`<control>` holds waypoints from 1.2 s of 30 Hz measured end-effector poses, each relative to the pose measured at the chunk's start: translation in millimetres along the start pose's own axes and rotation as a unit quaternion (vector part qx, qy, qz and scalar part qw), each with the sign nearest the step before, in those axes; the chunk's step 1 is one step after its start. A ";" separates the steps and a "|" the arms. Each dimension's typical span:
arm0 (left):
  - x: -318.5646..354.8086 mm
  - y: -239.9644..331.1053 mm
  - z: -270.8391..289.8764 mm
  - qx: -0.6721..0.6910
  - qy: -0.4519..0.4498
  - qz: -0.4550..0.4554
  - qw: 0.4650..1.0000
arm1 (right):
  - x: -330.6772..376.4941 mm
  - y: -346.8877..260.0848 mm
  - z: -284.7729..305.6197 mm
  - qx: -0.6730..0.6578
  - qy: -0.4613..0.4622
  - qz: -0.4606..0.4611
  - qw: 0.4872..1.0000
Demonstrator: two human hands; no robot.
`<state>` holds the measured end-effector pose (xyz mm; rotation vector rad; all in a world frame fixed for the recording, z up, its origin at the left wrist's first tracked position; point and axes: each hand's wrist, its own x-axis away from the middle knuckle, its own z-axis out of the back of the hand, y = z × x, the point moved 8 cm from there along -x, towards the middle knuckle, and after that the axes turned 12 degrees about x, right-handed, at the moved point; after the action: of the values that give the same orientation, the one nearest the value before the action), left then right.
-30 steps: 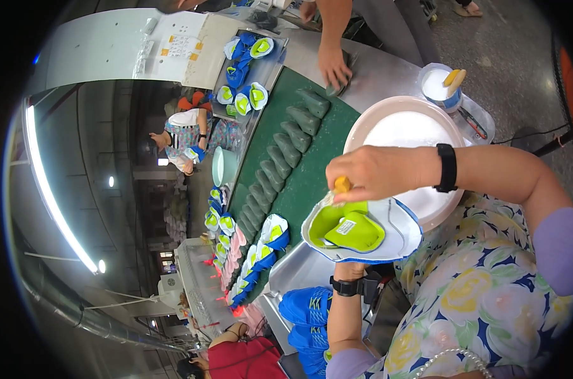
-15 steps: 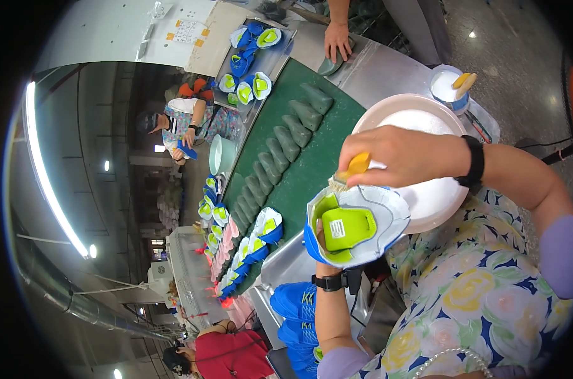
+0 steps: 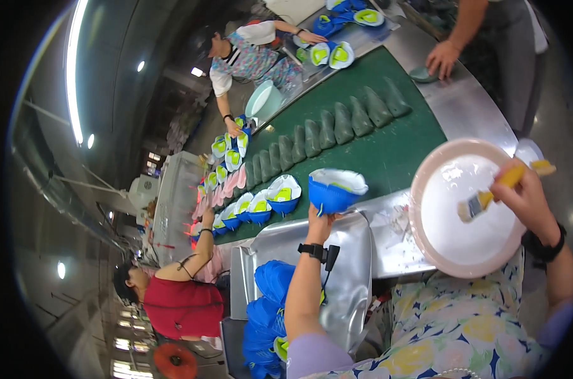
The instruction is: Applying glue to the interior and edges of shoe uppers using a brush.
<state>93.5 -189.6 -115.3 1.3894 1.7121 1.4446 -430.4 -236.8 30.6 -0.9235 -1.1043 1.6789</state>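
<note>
My left hand (image 3: 321, 221) is closed on a blue shoe upper (image 3: 334, 192) with a white and lime-green lining, gripping it from below. The upper is held beside the near edge of the green belt (image 3: 393, 161), at the end of a row of similar uppers (image 3: 283, 197). My right hand (image 3: 525, 197) is wrapped round the yellow handle of a flat paintbrush (image 3: 479, 205). Its pale bristles hang over the white liquid (image 3: 453, 177) in a pink basin (image 3: 419, 221). The bristles' exact contact with the liquid is hard to tell.
Grey-green shoe lasts (image 3: 327, 128) line the belt. Blue uppers (image 3: 270, 316) are piled by a metal tray (image 3: 346, 246) near my left forearm. Co-workers in a red top (image 3: 179, 309) and a patterned apron (image 3: 251, 66) reach in; another person's hand (image 3: 443, 60) touches a last at far right.
The brush has left the upper's edge and moved right, over the basin. My left hand has carried the upper left, toward the row on the belt. The whole view has turned.
</note>
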 end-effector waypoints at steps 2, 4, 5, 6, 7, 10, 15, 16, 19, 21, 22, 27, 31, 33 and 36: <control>-31.5 4.0 19.2 0.025 0.057 0.012 0.998 | 6.6 8.4 1.9 0.011 -0.005 -0.012 1.000; -70.0 -3.9 48.3 0.065 0.075 0.007 0.995 | 12.7 19.7 6.1 0.022 0.009 -0.057 0.998; -91.0 -8.1 71.7 0.048 0.088 -0.003 0.995 | 13.0 18.7 5.0 0.030 0.006 -0.056 0.998; -109.4 -13.9 95.8 0.030 0.102 -0.010 0.994 | 13.8 20.5 5.6 0.040 0.012 -0.072 0.997; -126.1 -18.8 117.5 -0.005 0.121 -0.017 0.992 | 13.7 25.3 6.1 0.050 0.019 -0.089 0.995; -144.5 -30.3 202.3 -0.122 0.264 -0.026 0.956 | 5.8 28.2 -1.5 0.076 -0.013 -0.094 0.993; -111.3 8.2 220.9 -0.322 0.226 0.030 0.919 | -6.8 49.0 -22.2 0.086 -0.080 -0.116 0.986; -99.3 32.4 183.4 -0.323 0.168 0.066 0.929 | -8.1 50.2 -16.1 0.129 -0.076 -0.108 0.983; 12.0 119.7 79.9 -0.394 0.038 0.060 0.916 | -6.3 48.1 -11.8 0.156 -0.070 -0.080 0.982; 77.5 113.8 102.2 -0.527 -0.068 0.019 0.847 | -11.8 54.9 -18.7 0.182 -0.099 -0.066 0.976; 116.5 102.8 110.0 -0.603 -0.060 0.035 0.794 | -13.0 53.1 -26.5 0.166 -0.116 -0.069 0.977; 223.3 10.9 101.9 -0.804 -0.051 0.049 0.590 | -16.1 24.6 -78.5 0.177 -0.172 0.002 0.969; 234.4 -7.8 84.3 -0.803 -0.033 -0.095 0.587 | 6.9 -11.1 -123.4 0.231 -0.202 0.118 0.944; 225.5 5.4 66.2 -0.805 -0.048 -0.185 0.561 | 20.1 -2.6 -136.0 0.210 -0.303 0.060 0.928; 196.7 58.9 68.0 -0.693 0.061 -0.136 0.706 | 19.9 15.0 -126.2 0.253 -0.290 0.091 0.918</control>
<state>104.2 11.9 -37.5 0.1620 0.3788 1.8989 -326.5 -186.8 -26.4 -0.1929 -0.8804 2.3329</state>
